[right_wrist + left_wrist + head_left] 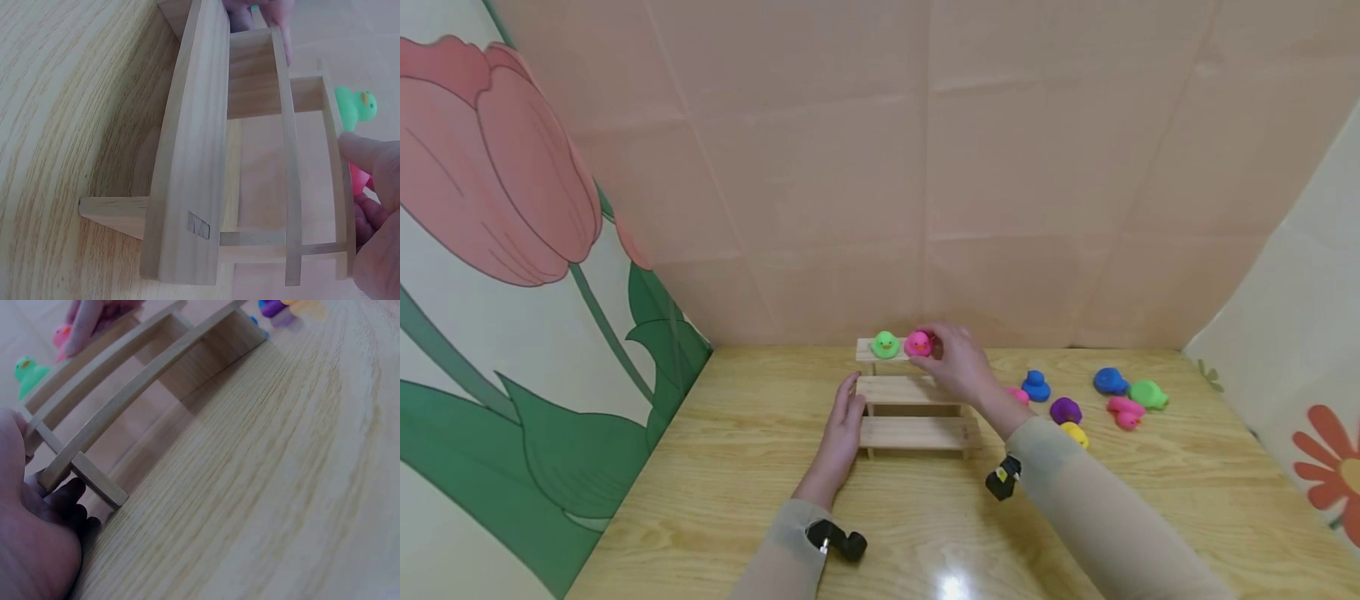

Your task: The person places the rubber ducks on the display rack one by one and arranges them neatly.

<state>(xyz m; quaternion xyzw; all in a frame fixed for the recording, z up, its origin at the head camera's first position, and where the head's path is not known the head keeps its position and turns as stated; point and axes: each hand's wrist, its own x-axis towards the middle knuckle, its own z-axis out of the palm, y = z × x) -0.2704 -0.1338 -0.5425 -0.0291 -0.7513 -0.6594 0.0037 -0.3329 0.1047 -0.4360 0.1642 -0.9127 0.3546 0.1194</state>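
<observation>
A three-tier wooden stand (917, 432) rises in steps on the table. On its top tier a green rubber duck (885, 344) sits upright at the left. Beside it is a pink rubber duck (917, 343), pinched between the thumb and fingers of my right hand (958, 364). This duck is at the top tier's surface and is partly covered by fingers in the right wrist view. My left hand (841, 425) grips the stand's left end; in the left wrist view, dark-looking fingers (67, 503) curl in by the lowest tier's end.
Right of the stand lie several loose ducks: blue (1035, 386), purple (1065, 410), yellow (1077, 434) and a pink one (1019, 395) partly behind my right wrist. Farther right is a cluster of blue (1110, 381), green (1147, 394) and pink (1126, 412) ducks. A pinkish backdrop (820, 208) stands behind.
</observation>
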